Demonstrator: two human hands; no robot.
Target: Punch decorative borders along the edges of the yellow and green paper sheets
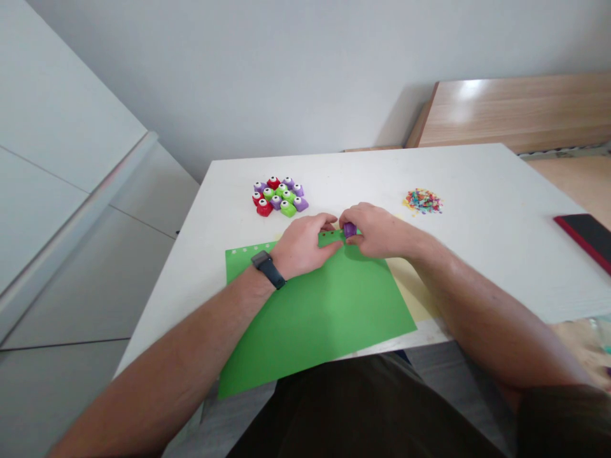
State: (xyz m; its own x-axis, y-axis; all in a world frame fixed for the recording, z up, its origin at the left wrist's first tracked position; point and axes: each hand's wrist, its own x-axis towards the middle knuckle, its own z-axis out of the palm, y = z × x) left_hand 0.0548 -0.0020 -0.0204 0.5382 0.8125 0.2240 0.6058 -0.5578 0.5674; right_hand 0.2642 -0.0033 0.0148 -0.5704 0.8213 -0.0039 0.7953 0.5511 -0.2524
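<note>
Right grip: your right hand pinches a purple craft punch on the green sheet's far edge, 12 o'clock.
Left grip: your left hand lies spread, pressing the sheet.
Done: small holes along that edge, 11 o'clock.
Left: most of the sheet, bare.

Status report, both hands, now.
Right hand gripping purple craft punch at far edge of green paper. Left hand flat on the paper. Other punches and paper confetti beyond, off the sheet.
</note>
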